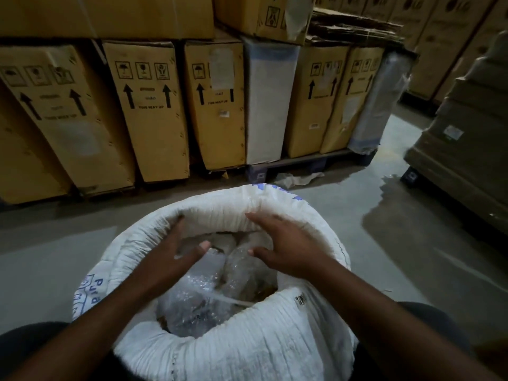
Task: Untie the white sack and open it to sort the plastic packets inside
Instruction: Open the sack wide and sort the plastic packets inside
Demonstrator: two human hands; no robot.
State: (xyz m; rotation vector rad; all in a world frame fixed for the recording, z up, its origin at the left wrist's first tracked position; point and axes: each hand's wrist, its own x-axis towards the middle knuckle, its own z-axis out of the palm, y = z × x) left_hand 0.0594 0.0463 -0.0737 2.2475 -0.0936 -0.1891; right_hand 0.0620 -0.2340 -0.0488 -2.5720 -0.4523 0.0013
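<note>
Head view, open white sack point(275, 350), plastic packets point(192, 306) inside

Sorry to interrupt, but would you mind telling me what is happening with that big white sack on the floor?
A person is working over the white sack, which already stands open with its top rolled down. Both hands reach into the mouth: the left hand and the right hand have spread fingers near the far rim, gripping nothing. Clear plastic packets fill the inside, not yet taken out. Cardboard boxes stand on a pallet behind.

floor point(357, 243): grey, glossy | sack point(247, 347) | pallet point(302, 163) | paper scrap point(299, 178)
</note>
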